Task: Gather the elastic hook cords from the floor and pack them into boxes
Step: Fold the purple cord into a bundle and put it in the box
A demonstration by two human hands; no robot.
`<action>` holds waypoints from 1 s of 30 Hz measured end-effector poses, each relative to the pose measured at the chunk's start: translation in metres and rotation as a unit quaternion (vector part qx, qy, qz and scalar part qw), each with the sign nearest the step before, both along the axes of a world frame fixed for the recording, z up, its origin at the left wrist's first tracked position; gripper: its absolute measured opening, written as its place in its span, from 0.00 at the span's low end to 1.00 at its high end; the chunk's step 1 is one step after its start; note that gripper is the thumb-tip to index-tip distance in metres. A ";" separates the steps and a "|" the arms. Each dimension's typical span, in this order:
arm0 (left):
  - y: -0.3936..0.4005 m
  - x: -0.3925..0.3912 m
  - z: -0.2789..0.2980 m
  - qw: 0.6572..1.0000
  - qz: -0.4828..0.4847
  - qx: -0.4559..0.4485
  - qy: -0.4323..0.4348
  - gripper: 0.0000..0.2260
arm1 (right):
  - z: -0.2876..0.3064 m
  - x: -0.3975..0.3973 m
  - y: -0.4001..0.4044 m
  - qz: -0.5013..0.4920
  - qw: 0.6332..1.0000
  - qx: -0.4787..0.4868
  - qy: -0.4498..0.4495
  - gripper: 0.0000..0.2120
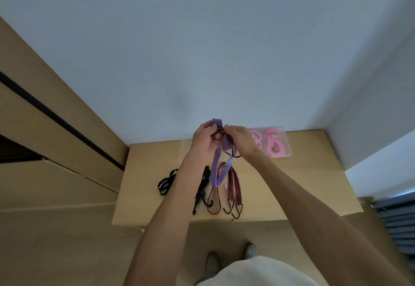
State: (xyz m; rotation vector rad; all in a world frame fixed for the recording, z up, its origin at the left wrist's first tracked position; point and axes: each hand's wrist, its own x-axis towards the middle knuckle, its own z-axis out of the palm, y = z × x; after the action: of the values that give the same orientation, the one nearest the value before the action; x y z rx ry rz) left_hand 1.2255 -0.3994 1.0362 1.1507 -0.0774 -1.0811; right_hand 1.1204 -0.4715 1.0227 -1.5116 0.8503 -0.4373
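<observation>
Packed: pink cords in clear box [272, 141]. In hand: purple cord [219, 169], pinched by left hand [205, 138] and right hand [239, 138] fingers. Remaining on surface [292, 184]: black cords [167, 182], red cords [233, 187].

Cords [233, 187] lie on carton [292, 184], case [272, 139] behind.

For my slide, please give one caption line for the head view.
Both hands, left hand and right hand, hold a purple hook cord above a cardboard box.

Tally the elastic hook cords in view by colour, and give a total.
Purple cord, held by both hands: 1
Red striped cords on the cardboard box: 2
Black cords on the box: 2
Pink cords in the clear plastic box: 2
Total: 7
</observation>
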 end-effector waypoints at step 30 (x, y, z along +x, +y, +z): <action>-0.007 0.001 -0.011 0.905 -0.125 0.168 -0.371 0.11 | -0.023 0.003 0.001 -0.051 0.967 -0.220 0.117 0.12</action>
State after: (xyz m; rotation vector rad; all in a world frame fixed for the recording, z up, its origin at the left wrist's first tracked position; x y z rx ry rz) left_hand 1.2264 -0.4060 1.0249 1.8635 -0.6734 -0.8349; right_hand 1.1234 -0.4709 0.9993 -1.9631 1.0675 -0.5568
